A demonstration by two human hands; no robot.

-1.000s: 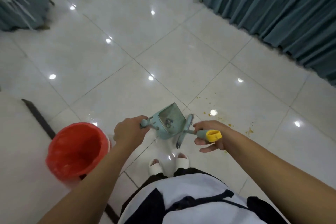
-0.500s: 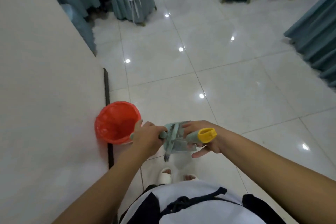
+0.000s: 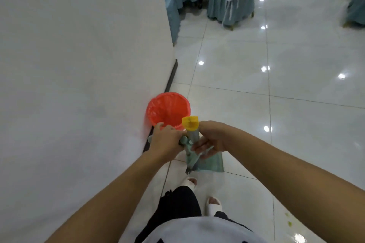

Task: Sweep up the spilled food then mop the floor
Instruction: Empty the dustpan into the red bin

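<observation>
Teal dustpan point(image 3: 211, 162), brush point(image 3: 192, 134), near orange bin point(image 3: 167, 105)

Teal dustpan point(image 3: 210, 162), yellow-capped brush point(image 3: 192, 134) — side by side, near red bin point(image 3: 158, 108)

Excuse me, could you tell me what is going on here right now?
A person stands beside a white wall, where an orange bin sits. The left hand grips the handle of a teal dustpan, and the right hand holds a small brush with a yellow-tipped handle. Both tools are close together just short of the bin. A few specks of spilled food lie on the tiled floor at the lower right, and no mop is in view.
</observation>
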